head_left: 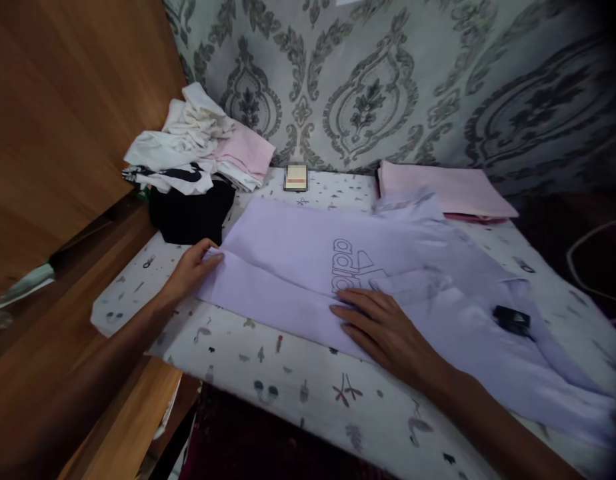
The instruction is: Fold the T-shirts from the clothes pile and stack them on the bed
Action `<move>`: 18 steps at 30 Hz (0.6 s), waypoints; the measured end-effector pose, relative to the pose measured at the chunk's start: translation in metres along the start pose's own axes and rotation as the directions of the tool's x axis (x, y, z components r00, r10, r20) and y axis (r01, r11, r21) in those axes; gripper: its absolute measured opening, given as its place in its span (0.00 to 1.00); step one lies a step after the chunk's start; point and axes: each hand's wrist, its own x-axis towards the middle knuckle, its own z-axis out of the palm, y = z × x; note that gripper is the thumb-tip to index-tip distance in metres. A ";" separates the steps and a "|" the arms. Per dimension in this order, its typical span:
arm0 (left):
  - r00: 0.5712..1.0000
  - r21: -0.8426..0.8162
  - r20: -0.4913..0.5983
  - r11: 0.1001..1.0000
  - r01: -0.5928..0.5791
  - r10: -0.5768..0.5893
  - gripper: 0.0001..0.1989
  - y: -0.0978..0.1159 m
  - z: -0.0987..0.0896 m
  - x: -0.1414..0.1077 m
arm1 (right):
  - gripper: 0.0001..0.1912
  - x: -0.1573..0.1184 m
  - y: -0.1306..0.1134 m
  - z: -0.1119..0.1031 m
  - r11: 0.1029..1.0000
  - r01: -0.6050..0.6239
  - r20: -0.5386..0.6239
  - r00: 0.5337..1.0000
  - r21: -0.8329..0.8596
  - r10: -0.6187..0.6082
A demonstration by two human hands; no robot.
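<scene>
A lavender T-shirt (298, 233) with outlined "adidas" lettering lies spread on the cloth-covered surface. Its near side is folded inward in a long strip along the front. At the hem end, my left hand (193, 267) pinches the folded corner between thumb and fingers. My right hand (378, 327) lies flat on the folded strip beside the lettering, its fingers stretched out and covering part of the print. A black neck label (511, 320) shows at the collar end on the right, where the sleeve fabric is rumpled.
Crumpled white clothes (188, 140) and a pink garment (245, 150) are heaped at the back left, above a black garment (193, 210). Folded pink clothes (438, 187) lie at the back right. A small framed item (295, 178) sits near the wall. Wooden furniture (78, 100) borders the left.
</scene>
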 end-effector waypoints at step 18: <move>0.850 0.476 0.209 0.709 -0.520 0.483 0.30 0.003 0.042 -0.021 | 0.25 -0.025 0.021 -0.033 0.811 -0.584 0.012 0.811 -0.038 0.585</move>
